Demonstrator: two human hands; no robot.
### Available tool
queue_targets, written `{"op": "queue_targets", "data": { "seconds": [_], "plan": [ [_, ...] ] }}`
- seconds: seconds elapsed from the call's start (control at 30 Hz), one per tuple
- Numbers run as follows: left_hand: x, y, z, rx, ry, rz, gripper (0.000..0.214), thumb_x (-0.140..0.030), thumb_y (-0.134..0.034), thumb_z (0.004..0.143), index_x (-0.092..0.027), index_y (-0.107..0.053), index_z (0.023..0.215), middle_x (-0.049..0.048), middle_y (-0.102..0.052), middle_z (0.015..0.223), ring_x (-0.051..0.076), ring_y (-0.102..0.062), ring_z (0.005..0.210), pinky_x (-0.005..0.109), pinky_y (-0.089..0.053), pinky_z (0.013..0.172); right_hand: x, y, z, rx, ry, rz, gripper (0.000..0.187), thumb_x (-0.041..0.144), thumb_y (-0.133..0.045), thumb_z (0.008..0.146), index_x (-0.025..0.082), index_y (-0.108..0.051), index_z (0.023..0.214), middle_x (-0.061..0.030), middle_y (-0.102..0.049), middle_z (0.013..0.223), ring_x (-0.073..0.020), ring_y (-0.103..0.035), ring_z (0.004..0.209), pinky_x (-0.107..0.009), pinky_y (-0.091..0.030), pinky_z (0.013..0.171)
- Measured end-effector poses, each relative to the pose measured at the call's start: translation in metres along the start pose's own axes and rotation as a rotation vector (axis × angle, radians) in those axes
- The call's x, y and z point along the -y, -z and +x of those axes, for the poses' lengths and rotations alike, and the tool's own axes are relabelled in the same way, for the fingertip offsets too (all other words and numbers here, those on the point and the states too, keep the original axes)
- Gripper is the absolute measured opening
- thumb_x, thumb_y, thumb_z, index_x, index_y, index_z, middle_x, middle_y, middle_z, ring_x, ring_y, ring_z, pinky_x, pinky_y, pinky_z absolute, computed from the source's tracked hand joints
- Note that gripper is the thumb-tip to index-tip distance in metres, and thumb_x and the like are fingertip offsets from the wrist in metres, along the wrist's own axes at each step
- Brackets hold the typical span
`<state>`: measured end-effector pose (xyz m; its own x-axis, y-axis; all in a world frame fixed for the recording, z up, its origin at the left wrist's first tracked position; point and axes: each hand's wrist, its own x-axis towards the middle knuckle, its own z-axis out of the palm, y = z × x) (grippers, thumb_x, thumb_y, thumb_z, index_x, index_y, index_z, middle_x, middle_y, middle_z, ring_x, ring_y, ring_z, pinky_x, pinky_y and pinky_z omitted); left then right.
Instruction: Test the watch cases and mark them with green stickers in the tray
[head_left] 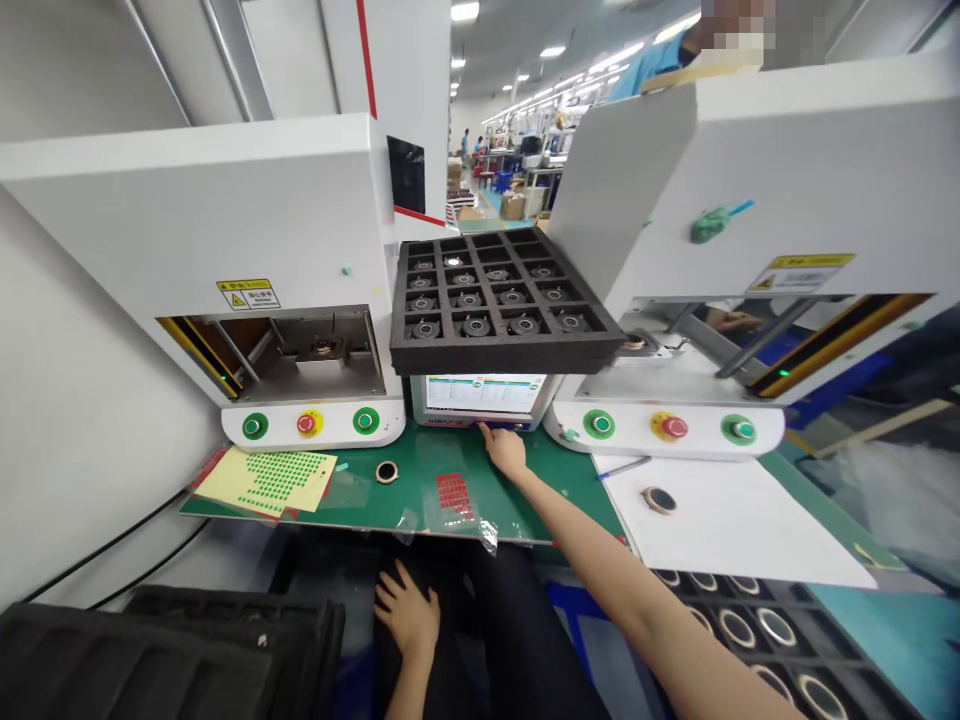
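My right hand (505, 452) reaches forward over the green bench, its index finger stretched to the lower edge of a small monitor (480, 396). It holds nothing. Lower down, my left hand (409, 608) lies on my dark-clothed thigh with the fingers spread, also holding nothing. Above the monitor sits a black foam tray (510, 352) with several round dark parts in its cells. A loose round part (387, 471) lies on the green mat, left of my right hand. To the right, another round part (661, 500) rests on a white sheet (720, 530) beside a pen (624, 468).
White press machines (315, 220) (765, 190) with buttons flank the monitor; the left one has a part on its fixture. Green dot stickers (225, 478) and red stickers (454, 495) lie on the bench. Black trays (135, 660) (802, 620) stand low on both sides. People are in the background.
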<state>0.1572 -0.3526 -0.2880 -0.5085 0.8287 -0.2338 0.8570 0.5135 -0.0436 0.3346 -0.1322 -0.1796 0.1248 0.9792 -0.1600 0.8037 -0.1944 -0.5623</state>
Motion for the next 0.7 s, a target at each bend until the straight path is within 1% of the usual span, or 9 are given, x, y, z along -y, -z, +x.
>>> {"op": "queue_targets", "data": {
  "seconds": [0.1,0.17,0.27,0.33,0.43,0.47,0.53,0.6,0.7],
  "plan": [
    [0.001,0.017,-0.004,0.101,-0.009,-0.053,0.069,-0.027,-0.055,0.087,-0.004,-0.031,0.148,0.0324,-0.031,0.149,0.043,-0.036,0.136,0.057,-0.032,0.104,0.002,0.006,-0.004,-0.034,0.039,0.019,0.031,0.038,-0.056,0.093,0.015,-0.059,0.114,-0.0080,-0.063,0.112,-0.0175,-0.063,0.095,-0.038,-0.055,0.083],
    [0.010,0.035,-0.007,0.215,-0.037,-0.129,0.065,-0.028,-0.062,0.084,-0.008,-0.041,0.143,0.0275,-0.042,0.145,0.039,-0.045,0.131,0.058,-0.037,0.102,0.000,0.013,-0.016,-0.049,0.112,0.036,0.030,0.038,-0.056,0.093,0.015,-0.060,0.110,-0.0067,-0.064,0.106,-0.0156,-0.064,0.088,-0.035,-0.055,0.078],
    [0.033,0.074,-0.010,0.391,-0.190,-0.332,0.035,-0.035,-0.069,0.080,-0.012,-0.070,0.106,0.0134,-0.071,0.108,0.028,-0.068,0.099,0.045,-0.051,0.088,-0.014,0.018,-0.056,-0.104,0.276,0.052,0.030,0.043,-0.052,0.095,0.014,-0.063,0.093,-0.0011,-0.065,0.085,-0.0112,-0.061,0.071,-0.029,-0.053,0.068],
    [0.046,0.105,-0.009,0.426,-0.342,-0.503,0.027,-0.040,-0.070,0.078,-0.013,-0.075,0.082,0.0076,-0.075,0.083,0.024,-0.071,0.080,0.035,-0.054,0.079,-0.032,0.012,-0.095,-0.154,0.409,0.058,0.041,0.046,-0.045,0.097,0.015,-0.059,0.073,0.0028,-0.058,0.064,-0.0089,-0.054,0.056,-0.025,-0.048,0.060],
    [0.048,0.149,0.009,0.308,-0.487,-0.741,0.033,-0.043,-0.056,0.088,-0.016,-0.075,0.084,0.0061,-0.076,0.089,0.019,-0.070,0.086,0.029,-0.053,0.083,-0.062,-0.011,-0.160,-0.197,0.613,0.076,0.060,0.047,-0.029,0.100,0.019,-0.048,0.051,0.0011,-0.048,0.045,-0.0084,-0.045,0.043,-0.024,-0.034,0.050],
    [0.043,0.161,0.019,0.235,-0.496,-0.801,0.037,-0.042,-0.049,0.093,-0.015,-0.074,0.090,0.0072,-0.075,0.096,0.019,-0.069,0.092,0.030,-0.052,0.086,-0.071,-0.021,-0.180,-0.205,0.677,0.082,0.062,0.047,-0.026,0.100,0.020,-0.046,0.048,0.0004,-0.047,0.043,-0.0085,-0.044,0.041,-0.024,-0.031,0.048],
    [0.030,0.178,0.044,0.107,-0.486,-0.869,0.033,-0.040,-0.049,0.094,-0.014,-0.070,0.101,0.0091,-0.071,0.108,0.021,-0.066,0.101,0.037,-0.051,0.092,-0.085,-0.038,-0.213,-0.229,0.781,0.091,0.062,0.046,-0.025,0.099,0.020,-0.046,0.047,-0.0008,-0.049,0.042,-0.0094,-0.045,0.040,-0.026,-0.028,0.047],
    [0.017,0.187,0.067,0.018,-0.477,-0.899,0.030,-0.036,-0.056,0.093,-0.014,-0.064,0.112,0.0102,-0.064,0.120,0.023,-0.061,0.109,0.045,-0.049,0.095,-0.095,-0.051,-0.233,-0.286,0.828,0.098,0.059,0.038,-0.025,0.100,0.020,-0.047,0.048,-0.0019,-0.052,0.045,-0.0104,-0.048,0.043,-0.026,-0.028,0.049],
    [0.004,0.191,0.087,-0.032,-0.498,-0.928,0.030,-0.032,-0.059,0.091,-0.016,-0.060,0.116,0.0104,-0.058,0.127,0.024,-0.057,0.114,0.049,-0.047,0.097,-0.102,-0.059,-0.240,-0.400,0.819,0.113,0.051,0.024,-0.029,0.099,0.020,-0.047,0.051,-0.0019,-0.053,0.047,-0.0103,-0.049,0.045,-0.025,-0.028,0.051]
  ]
}}
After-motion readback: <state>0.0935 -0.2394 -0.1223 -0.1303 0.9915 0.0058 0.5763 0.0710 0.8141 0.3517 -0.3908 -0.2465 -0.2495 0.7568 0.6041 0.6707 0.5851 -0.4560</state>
